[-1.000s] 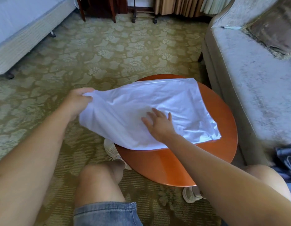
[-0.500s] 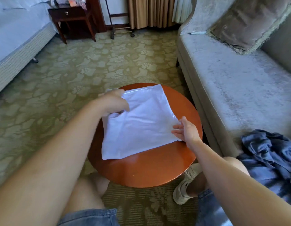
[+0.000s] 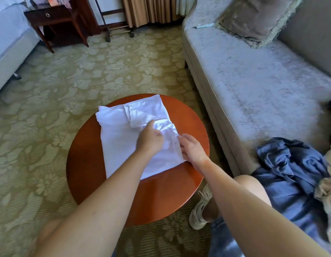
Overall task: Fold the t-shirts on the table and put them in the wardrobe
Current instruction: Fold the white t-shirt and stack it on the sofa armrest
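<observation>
At centre are counted one t-shirt (image 3: 122, 143), one table (image 3: 161, 197), one left hand (image 3: 149, 140) and one right hand (image 3: 193, 149); upper right, one sofa (image 3: 253, 89) and one cushion (image 3: 253, 17); upper left, one nightstand (image 3: 55, 17).

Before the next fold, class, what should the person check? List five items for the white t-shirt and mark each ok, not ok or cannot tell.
1. The white t-shirt lies on the round wooden table: ok.
2. The left hand and right hand both hold it: ok.
3. Fabric flat: not ok, the sleeve is bunched by the hands.
4. Wardrobe reachable: cannot tell, none in view.
5. The blue garment is clear of the table: ok, crumpled by the sofa.
</observation>
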A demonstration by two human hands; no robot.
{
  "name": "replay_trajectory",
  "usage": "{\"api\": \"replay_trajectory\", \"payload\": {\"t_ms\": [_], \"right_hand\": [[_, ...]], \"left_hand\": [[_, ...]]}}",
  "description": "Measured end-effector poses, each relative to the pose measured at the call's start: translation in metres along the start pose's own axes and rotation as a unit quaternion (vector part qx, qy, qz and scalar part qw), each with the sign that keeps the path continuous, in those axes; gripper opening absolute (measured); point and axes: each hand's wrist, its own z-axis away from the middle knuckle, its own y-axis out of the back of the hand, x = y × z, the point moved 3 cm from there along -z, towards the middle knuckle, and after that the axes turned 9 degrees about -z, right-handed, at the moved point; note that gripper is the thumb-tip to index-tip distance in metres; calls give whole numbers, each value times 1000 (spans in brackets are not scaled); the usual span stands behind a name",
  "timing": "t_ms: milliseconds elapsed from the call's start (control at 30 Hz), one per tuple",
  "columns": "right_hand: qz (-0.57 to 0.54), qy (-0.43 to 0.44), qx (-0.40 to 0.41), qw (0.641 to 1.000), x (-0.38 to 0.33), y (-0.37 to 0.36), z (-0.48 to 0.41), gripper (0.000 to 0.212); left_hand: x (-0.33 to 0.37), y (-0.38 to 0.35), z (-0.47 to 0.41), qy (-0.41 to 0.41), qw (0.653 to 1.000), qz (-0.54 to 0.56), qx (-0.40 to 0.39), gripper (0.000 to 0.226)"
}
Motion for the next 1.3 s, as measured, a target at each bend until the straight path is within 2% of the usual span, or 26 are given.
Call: {"api": "replay_trajectory", "payload": {"t_ms": [33,100,167,233,333,367,433,467,500,600,667,700,733,800,867,900,933,1000,1067,1167,1300], "right_hand": [[28,10,8,1000,-1,0,1,56],[65,28,23,997,-3,-1,6,64],[99,51,36,993,-4,-3,9,62],[146,67,38,986,-2,-5,11,60],[182,97,64,976,-4,-8,16,51],[213,138,105,961,-8,-8,20,46],[293,260,172,904,-23,-17,27,36],[332,303,154,880,-28,-27,27,34],[377,322,100,863,-29,-42,22,35],[535,294,-115,783,-20,-86,4,41],[584,289,-174,739,-15,-102,-14,48],[596,299,-162,727,-16,-105,-28,54],[603,286,-120,735,-23,-103,-40,59],[614,188,15,766,-43,-86,-59,69],[613,128,130,769,-59,-70,-65,76],[629,128,140,754,-62,-69,-64,75],[656,142,114,733,-60,-72,-63,73],[700,167,4,694,-48,-82,-58,68],[710,167,-62,681,-37,-84,-54,65],[708,138,-30,692,-29,-81,-45,67],[764,140,20,630,-28,-89,-8,61]], "left_hand": [[-14,5,4,13,998,-34,53,52],[-41,8,17,45,990,-98,93,50],[-64,2,26,87,978,-182,58,60],[-85,-6,27,118,969,-219,0,71],[-103,-15,27,93,965,-245,-18,73],[-105,-16,27,79,964,-252,-13,72],[-108,-15,26,58,964,-261,-5,72],[-110,-15,24,51,964,-262,1,71],[-111,-14,22,43,963,-264,6,69],[-117,-11,15,28,962,-272,14,63],[-120,-10,12,18,962,-271,18,63],[-122,-8,11,11,963,-269,19,63],[-123,-7,9,3,963,-269,18,64],[-125,-6,7,-9,961,-275,9,65],[-127,-4,5,-20,958,-287,-2,66],[-128,-3,3,-27,956,-291,-6,66],[-128,-3,1,-34,956,-293,-10,66],[-128,-2,-1,-46,954,-295,-20,66],[-130,1,-3,-61,950,-303,-37,67],[-137,11,-6,-103,939,-327,-35,69],[-155,44,-17,-104,902,-412,74,64]]}}
